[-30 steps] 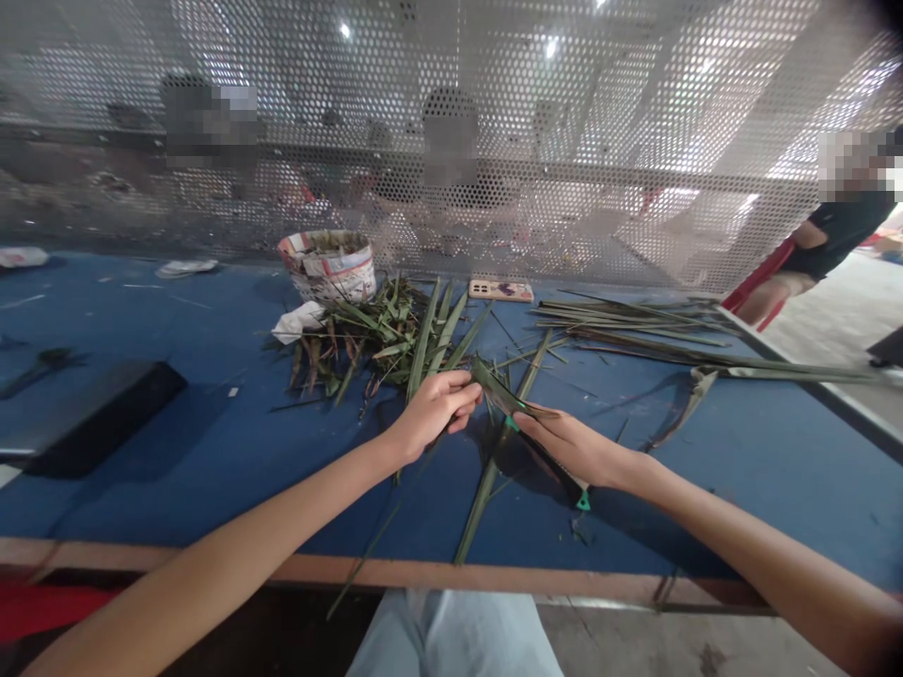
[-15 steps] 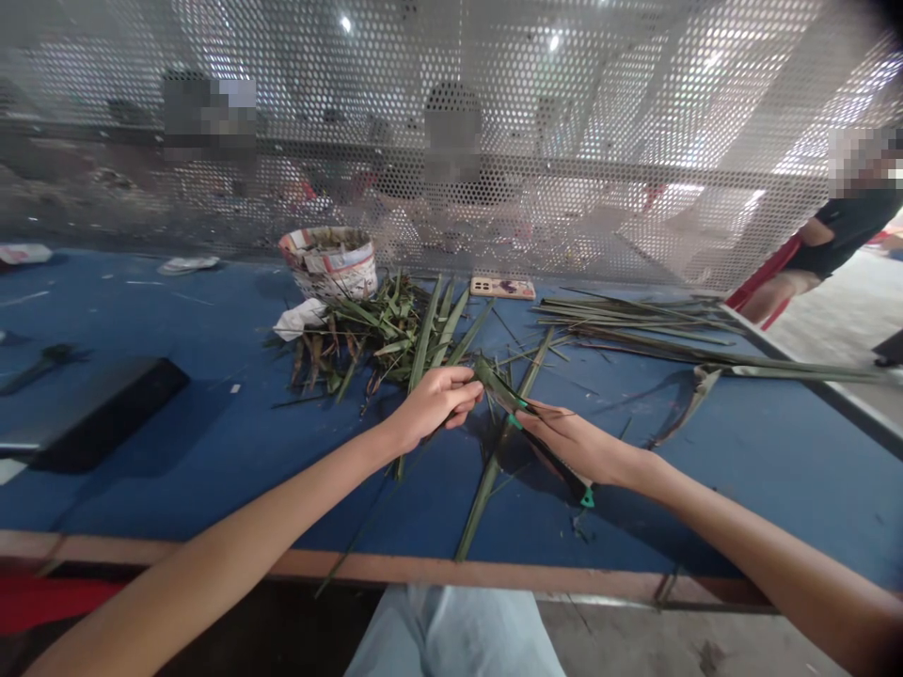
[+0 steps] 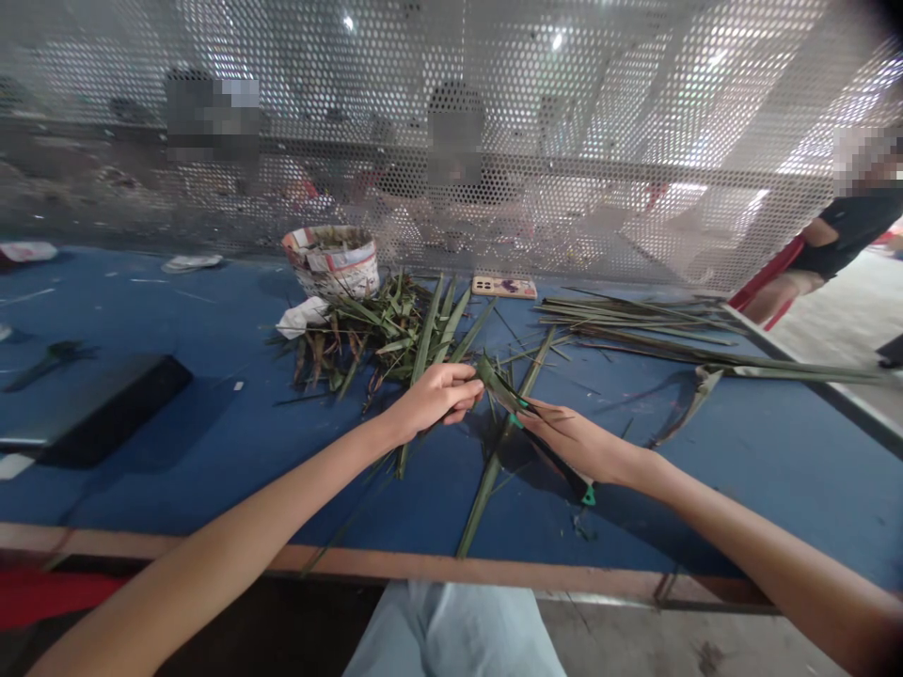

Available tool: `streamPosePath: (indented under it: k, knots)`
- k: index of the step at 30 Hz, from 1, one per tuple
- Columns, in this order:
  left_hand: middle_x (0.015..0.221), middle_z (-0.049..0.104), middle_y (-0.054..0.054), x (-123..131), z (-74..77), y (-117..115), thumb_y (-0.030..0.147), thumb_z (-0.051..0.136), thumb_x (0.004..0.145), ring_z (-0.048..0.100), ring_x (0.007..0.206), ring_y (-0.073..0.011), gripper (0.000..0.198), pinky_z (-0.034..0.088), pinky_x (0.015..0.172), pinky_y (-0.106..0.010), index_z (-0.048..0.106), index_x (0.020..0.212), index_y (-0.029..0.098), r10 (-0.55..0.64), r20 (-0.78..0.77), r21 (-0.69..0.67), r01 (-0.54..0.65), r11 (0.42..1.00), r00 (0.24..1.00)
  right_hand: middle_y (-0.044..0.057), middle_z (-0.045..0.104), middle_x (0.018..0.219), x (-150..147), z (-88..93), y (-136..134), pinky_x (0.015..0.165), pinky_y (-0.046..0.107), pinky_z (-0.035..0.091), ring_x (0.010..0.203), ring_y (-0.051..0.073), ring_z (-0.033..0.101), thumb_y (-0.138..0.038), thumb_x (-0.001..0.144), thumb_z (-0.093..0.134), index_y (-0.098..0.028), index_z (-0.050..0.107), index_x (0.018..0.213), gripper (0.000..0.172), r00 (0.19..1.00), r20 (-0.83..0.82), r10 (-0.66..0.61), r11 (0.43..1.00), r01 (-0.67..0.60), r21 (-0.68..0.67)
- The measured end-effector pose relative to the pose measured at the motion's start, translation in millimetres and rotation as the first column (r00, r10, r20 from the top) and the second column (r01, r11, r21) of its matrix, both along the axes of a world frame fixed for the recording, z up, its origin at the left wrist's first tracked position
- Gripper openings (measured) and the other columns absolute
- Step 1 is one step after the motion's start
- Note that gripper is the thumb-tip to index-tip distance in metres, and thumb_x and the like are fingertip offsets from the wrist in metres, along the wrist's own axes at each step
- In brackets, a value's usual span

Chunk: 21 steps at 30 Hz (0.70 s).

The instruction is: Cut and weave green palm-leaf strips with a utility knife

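Note:
My left hand (image 3: 441, 402) is closed, its thumb and fingers pinching the end of a green leaf piece (image 3: 496, 384). Facing it, my right hand (image 3: 575, 440) is wrapped round a dark tool with green ends (image 3: 588, 494), perhaps a cutter; its exact kind is partly hidden by the palm. The leaf piece reaches from the left fingertips to the tool's near green end, beside the right fingers. Beneath both hands, a long green leaf stalk (image 3: 483, 503) lies slantwise on the blue table (image 3: 282, 508).
A heap of cut leaves (image 3: 391, 324) lies before a paper-wrapped pot (image 3: 335, 268). A phone (image 3: 503, 286) rests near the perforated screen (image 3: 599, 207). Long leaf strips (image 3: 635, 320) are at right, a black box-like object (image 3: 105, 409) at left. A person (image 3: 847, 235) sits beyond the right edge.
My hands hold nearly the same pose. The left hand has risen very slightly along with the leaf piece, and the view has shifted a little.

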<state>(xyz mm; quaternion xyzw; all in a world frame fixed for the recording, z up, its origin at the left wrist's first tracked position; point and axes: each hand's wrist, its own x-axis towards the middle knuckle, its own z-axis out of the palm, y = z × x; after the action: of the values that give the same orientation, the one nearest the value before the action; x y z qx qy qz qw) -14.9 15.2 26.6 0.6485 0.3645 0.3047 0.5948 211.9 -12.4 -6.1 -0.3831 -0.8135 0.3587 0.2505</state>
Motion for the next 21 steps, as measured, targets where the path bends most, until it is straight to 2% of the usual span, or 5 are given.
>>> streamPosePath:
  k: [4,9,14,17,21]
  knots:
    - [0.052,0.032,0.007,-0.5,1.2,-0.4,0.034,0.056,0.085,0.033,0.04,-0.0044,0.033,0.028,0.044,-0.023,0.037,0.062,0.019,-0.014,-0.026,0.034,0.015,0.999,1.0,0.004,0.069,0.108,-0.6,-1.1,0.6,0.106,0.047,0.037,0.117,0.028,0.055,-0.049,0.094,0.04,-0.024,0.068,0.101,0.038,0.999,-0.019,-0.028,0.999,0.027,-0.032]
    - [0.05,0.032,0.008,0.2,1.1,-0.8,0.03,0.057,0.083,0.033,0.038,-0.0042,0.032,0.026,0.044,-0.023,0.036,0.062,0.019,0.006,-0.029,0.041,-0.005,0.999,1.0,0.005,0.072,0.09,0.7,-4.0,0.7,0.098,0.043,0.045,0.109,0.028,0.06,-0.053,0.091,0.045,-0.024,0.07,0.096,0.038,0.996,-0.057,-0.065,0.995,0.061,-0.084]
    - [0.051,0.033,0.007,-1.8,-0.6,1.9,0.029,0.057,0.083,0.034,0.039,-0.004,0.026,0.025,0.044,-0.023,0.042,0.065,0.017,-0.024,-0.032,0.028,0.025,0.999,0.999,0.005,0.07,0.105,1.8,-0.6,-1.5,0.102,0.044,0.042,0.115,0.028,0.056,-0.051,0.091,0.046,-0.024,0.068,0.099,0.036,0.998,-0.043,-0.054,0.998,0.052,-0.03]
    - [0.051,0.033,0.007,-3.5,0.2,3.6,0.027,0.057,0.083,0.034,0.038,-0.0039,0.024,0.025,0.044,-0.023,0.045,0.066,0.016,-0.039,-0.039,0.013,0.039,0.999,0.999,0.005,0.069,0.108,1.5,3.3,-3.2,0.098,0.041,0.044,0.109,0.027,0.06,-0.048,0.092,0.044,-0.024,0.068,0.097,0.034,0.999,-0.011,-0.053,0.999,0.053,0.005]
    - [0.05,0.034,0.007,-4.8,3.4,4.9,0.026,0.057,0.083,0.035,0.038,-0.0039,0.022,0.025,0.044,-0.023,0.048,0.067,0.015,-0.076,-0.052,-0.005,0.076,0.997,0.996,0.006,0.069,0.1,1.3,3.9,-3.2,0.089,0.037,0.047,0.096,0.025,0.063,-0.046,0.093,0.041,-0.023,0.067,0.093,0.034,0.999,0.026,-0.033,0.999,0.033,0.01]
